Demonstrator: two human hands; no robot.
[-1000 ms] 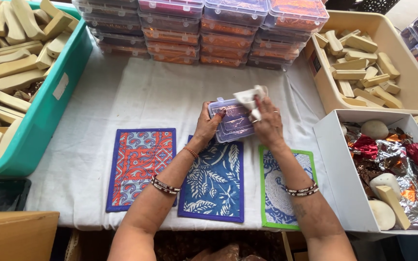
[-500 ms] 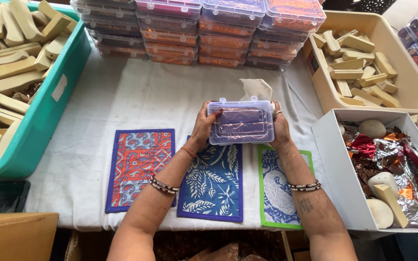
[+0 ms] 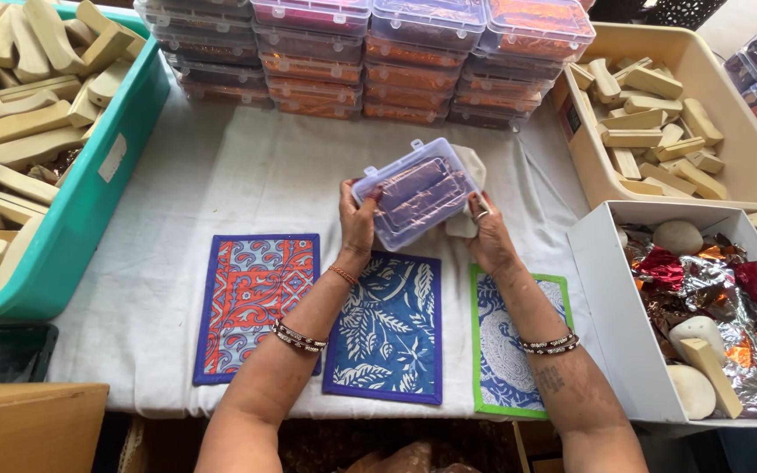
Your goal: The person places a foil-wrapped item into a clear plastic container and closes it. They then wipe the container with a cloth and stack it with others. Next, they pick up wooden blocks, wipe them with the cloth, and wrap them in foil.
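Both hands on one clear plastic box (image 3: pixel 415 191), held tilted above the worktop (image 3: pixel 247 180), over the blue leaf-print mat (image 3: pixel 385 331). My left hand (image 3: pixel 357 221) has its grip clamped on the box's left end. My right hand (image 3: pixel 485 229) is closed on the right end, with a white cloth (image 3: pixel 470 194) pinched behind.

Both hands, left hand (image 3: pixel 357 219) and right hand (image 3: pixel 486 232), hold a tilted clear plastic box (image 3: pixel 413 191) above the blue leaf-print mat (image 3: pixel 385 333).
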